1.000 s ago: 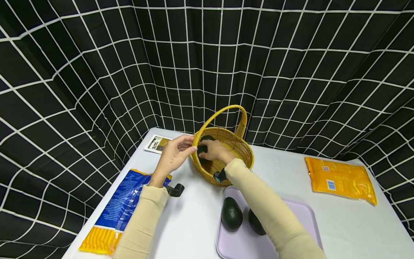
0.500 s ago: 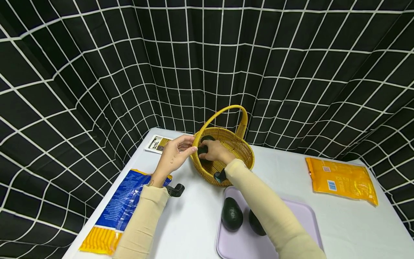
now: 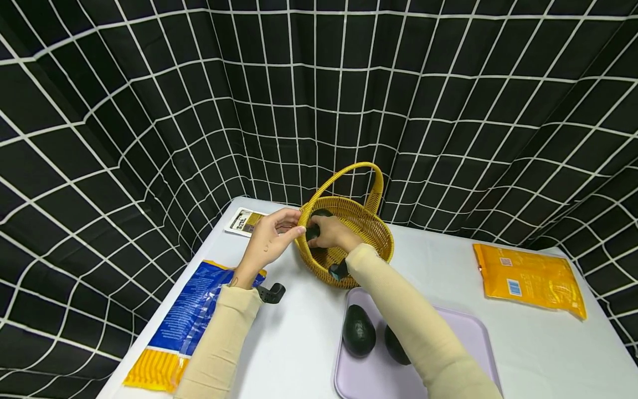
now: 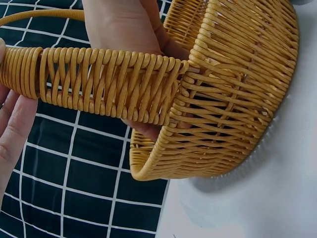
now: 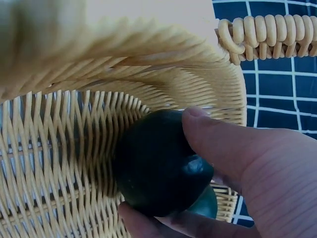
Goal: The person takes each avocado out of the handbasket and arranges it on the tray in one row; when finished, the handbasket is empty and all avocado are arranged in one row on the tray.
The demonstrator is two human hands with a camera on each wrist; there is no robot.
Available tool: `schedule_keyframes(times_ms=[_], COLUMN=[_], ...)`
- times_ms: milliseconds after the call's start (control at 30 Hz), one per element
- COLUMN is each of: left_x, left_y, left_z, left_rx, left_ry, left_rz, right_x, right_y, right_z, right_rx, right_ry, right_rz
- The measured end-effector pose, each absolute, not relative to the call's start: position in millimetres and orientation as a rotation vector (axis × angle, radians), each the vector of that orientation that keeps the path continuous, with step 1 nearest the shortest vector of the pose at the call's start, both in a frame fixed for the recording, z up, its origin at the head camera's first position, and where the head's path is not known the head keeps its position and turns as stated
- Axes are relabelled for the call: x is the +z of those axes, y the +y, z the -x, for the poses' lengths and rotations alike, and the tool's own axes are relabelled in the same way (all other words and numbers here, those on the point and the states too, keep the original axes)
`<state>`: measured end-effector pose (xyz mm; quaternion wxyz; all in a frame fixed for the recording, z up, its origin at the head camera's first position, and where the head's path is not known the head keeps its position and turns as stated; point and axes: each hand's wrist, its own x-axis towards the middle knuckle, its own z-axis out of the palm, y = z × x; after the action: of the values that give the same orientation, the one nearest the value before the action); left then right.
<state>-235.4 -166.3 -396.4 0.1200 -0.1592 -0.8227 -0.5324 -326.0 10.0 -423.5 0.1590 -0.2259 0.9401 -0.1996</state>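
Note:
A yellow wicker basket (image 3: 366, 227) with a tall arched handle stands upright at the back of the table. My left hand (image 3: 271, 238) pinches the near left side of that handle between thumb and fingers. Inside the basket, my right hand (image 3: 331, 231) grips a dark green avocado (image 5: 158, 163), thumb on top and fingers beneath it. Behind the held fruit a second avocado (image 5: 204, 203) shows in part in the right wrist view. In the left wrist view, the handle's woven base (image 4: 109, 84) partly covers the right hand.
A lilac tray (image 3: 468, 327) in front of the basket bears an avocado (image 3: 359, 331) and another avocado (image 3: 396, 346) partly under the right sleeve. A blue and yellow bag (image 3: 181, 321) lies left, an orange packet (image 3: 530, 277) right. A small white and gold packet (image 3: 243, 221) lies behind the left hand.
Both hands keep their hold on the handle and the avocado, almost still. The whole head view has shifted very slightly.

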Motion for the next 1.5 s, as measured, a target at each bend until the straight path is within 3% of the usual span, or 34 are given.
schedule_keyframes(times_ms=[1500], left_x=[-396.0], left_y=[-167.6], left_z=[235.9], left_rx=[-1.588], left_ry=[-2.395], left_rz=[0.475], right_x=[-425.4], right_y=[27.6], right_z=[337.2], right_rx=[-0.568], right_ry=[2.616], right_rz=[0.847])
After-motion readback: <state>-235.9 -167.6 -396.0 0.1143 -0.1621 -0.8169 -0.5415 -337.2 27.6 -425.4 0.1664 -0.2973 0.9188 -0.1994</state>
